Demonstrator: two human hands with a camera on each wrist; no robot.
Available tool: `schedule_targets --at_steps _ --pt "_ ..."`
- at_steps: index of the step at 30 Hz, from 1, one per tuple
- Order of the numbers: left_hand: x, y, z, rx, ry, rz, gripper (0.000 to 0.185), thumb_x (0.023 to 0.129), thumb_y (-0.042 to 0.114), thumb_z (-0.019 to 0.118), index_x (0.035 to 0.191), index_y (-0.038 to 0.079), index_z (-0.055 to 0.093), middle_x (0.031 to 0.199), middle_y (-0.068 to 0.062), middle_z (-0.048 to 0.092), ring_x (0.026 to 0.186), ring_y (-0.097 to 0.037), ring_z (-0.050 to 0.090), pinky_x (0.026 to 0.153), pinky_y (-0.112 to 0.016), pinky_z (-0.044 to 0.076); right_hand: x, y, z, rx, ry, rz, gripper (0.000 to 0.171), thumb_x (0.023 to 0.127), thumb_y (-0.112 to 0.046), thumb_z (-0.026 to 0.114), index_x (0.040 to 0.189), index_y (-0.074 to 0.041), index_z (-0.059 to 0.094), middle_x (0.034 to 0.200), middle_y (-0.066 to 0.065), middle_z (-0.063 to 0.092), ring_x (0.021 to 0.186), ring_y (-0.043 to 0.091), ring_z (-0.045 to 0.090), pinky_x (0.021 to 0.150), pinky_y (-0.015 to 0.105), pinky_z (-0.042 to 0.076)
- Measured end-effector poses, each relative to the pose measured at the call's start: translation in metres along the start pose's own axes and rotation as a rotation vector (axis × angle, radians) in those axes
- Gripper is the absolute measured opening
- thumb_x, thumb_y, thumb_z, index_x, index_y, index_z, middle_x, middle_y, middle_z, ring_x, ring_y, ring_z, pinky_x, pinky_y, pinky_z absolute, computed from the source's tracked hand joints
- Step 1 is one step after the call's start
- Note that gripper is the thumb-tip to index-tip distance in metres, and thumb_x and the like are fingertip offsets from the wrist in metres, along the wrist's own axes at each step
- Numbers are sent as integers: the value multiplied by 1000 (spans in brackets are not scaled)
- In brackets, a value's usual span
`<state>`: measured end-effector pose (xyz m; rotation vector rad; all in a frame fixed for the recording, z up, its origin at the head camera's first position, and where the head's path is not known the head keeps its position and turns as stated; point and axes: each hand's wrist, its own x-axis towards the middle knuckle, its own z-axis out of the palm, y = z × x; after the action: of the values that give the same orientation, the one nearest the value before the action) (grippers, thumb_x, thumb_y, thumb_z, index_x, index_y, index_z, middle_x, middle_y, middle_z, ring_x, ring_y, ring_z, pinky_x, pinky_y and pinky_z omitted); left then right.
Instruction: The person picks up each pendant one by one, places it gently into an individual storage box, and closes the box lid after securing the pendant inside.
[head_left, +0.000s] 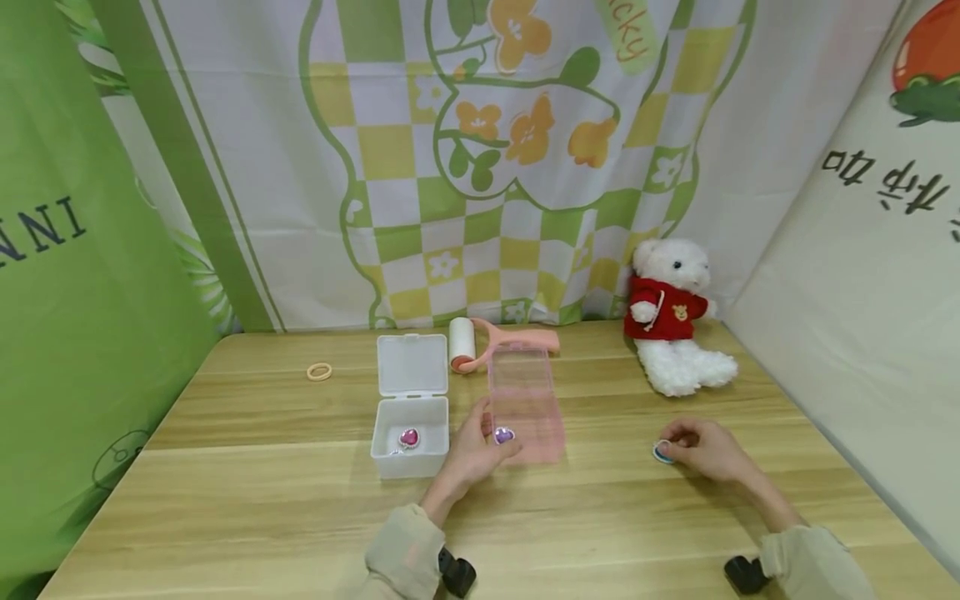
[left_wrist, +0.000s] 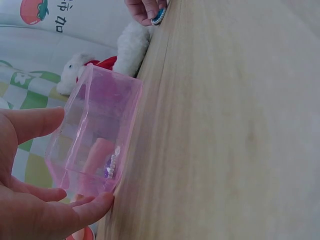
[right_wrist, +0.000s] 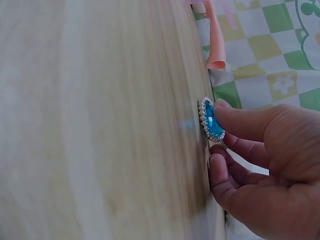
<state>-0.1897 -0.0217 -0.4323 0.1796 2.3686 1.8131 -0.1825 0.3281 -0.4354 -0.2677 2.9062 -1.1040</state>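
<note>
The right hand (head_left: 708, 450) pinches a small blue rhinestone-rimmed gem (right_wrist: 212, 120) lying on the wooden table (head_left: 262, 500), probably light, hard and slippery, best gripped at its rim, while the left hand (head_left: 472, 454), fingers spread, steadies the clear pink plastic box (head_left: 525, 400).

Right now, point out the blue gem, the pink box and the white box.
blue gem (right_wrist: 212, 120), right wrist view, its blue face.
pink box (head_left: 525, 404), head view, its clear floor.
white box (head_left: 409, 461), head view, its front wall.
</note>
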Motion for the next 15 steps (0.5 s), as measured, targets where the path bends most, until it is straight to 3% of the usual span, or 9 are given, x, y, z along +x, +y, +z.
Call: schedule_targets --at_steps 8,15 --pt "1 0 1 -7 4 12 83 73 17 73 140 4 25 130 -26 40 118 -36 40 96 -47 35 0 -7 -2 76 4 16 27 81 -19 67 95 1 56 81 6 62 70 8 56 61 22 44" --pt "1 0 1 -10 12 5 84 73 16 73 140 4 25 128 -24 42 116 -35 42 95 -46 36 9 -24 1 271 -47 72 41 83 -21 65 108 7 50 89 13 65 74 12 60 64 29 51"
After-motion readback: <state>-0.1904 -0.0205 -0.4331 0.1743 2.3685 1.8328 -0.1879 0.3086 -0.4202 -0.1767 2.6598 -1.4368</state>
